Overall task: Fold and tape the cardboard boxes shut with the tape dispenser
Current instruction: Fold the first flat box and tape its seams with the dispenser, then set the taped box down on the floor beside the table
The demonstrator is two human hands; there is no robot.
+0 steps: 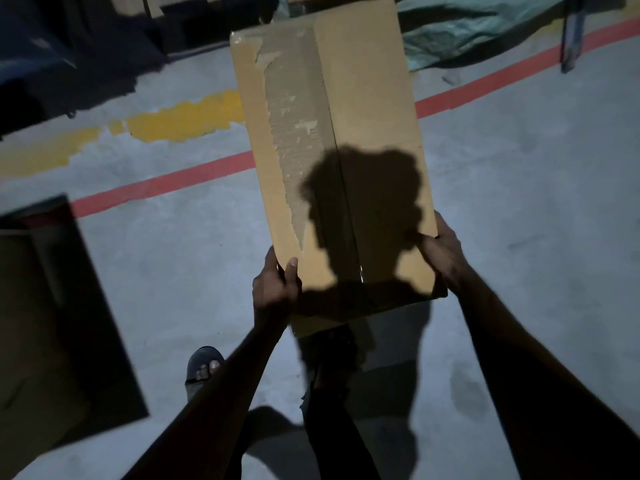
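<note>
You hold the flattened cardboard box point(332, 161) in mid-frame, above the floor. Your left hand point(275, 289) pinches its lower left corner and your right hand point(441, 252) clamps its lower right edge. It looks light and stiff but floppy along the centre crease, so keep both edges gripped. No tape dispenser shows.

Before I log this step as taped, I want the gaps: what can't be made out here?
Head view only:
- Tape dispenser: not in view.
- Cardboard box: far end cut off by the top edge; a head shadow darkens the near seam.
- Left hand and right hand: fingers hidden behind the box.
- Second box at left: dark, cut off.
</note>
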